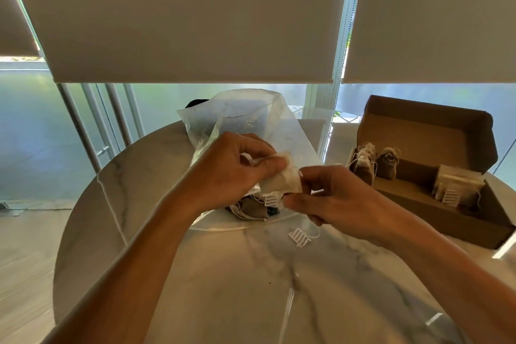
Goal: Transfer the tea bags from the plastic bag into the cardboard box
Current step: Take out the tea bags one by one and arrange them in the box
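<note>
Item: pale paper tea bag (287, 176), pinched between our left hand (240, 165) and right hand (332, 198). Risk: dangling strings snagging, tearing paper.

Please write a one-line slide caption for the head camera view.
Both hands hold a tea bag above the plastic bag; the open cardboard box waits right.
</note>
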